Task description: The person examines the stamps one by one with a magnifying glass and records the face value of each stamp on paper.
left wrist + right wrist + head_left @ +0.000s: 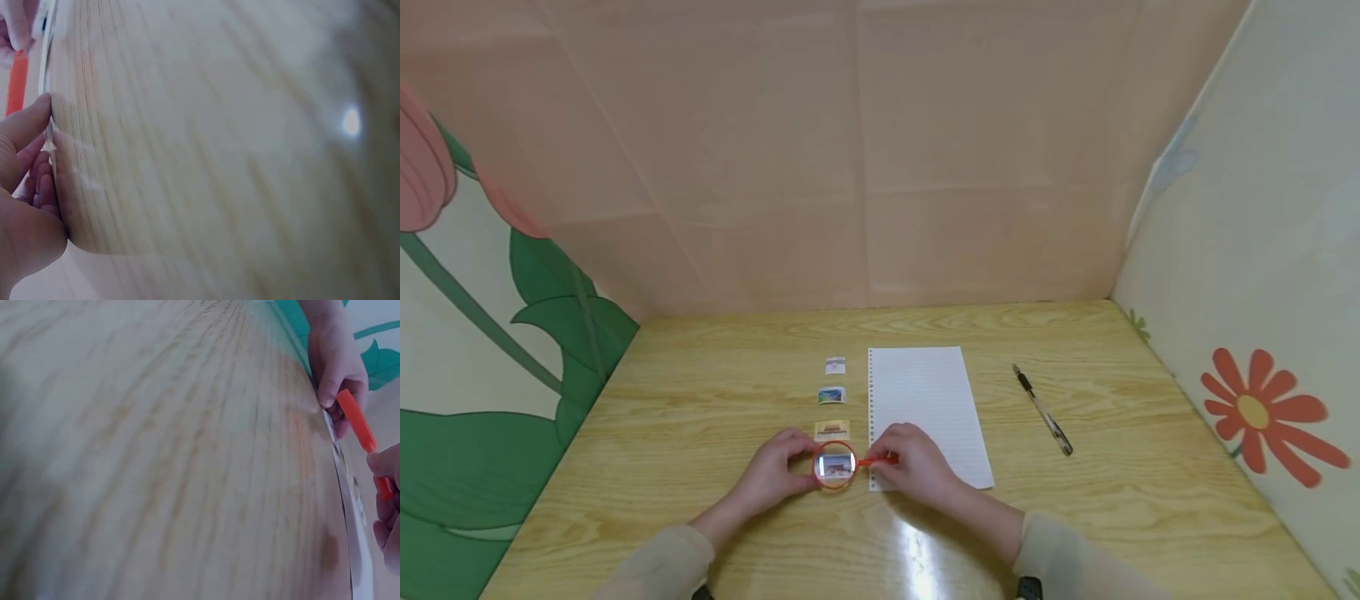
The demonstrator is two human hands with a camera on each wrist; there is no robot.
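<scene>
My right hand (916, 465) pinches the red handle of a magnifying glass (876, 460), its round lens lying over a small picture card (837, 466). The thumb and forefinger of my left hand (775, 468) hold this card at its left side, close by the lens rim. In the left wrist view, the left hand (31, 187) has its thumb and curled fingers at a thin white edge. Red plastic of the magnifying glass (357, 420) shows between both hands in the right wrist view, with the right hand (389, 506) partly cut off.
Above the lens, a yellowish card (832, 431), a landscape card (832, 396) and a pale card (835, 366) lie in a column. A lined sheet (921, 392) with punched holes lies beside them. Farther right is a black pen (1042, 408) on the wooden table (685, 417).
</scene>
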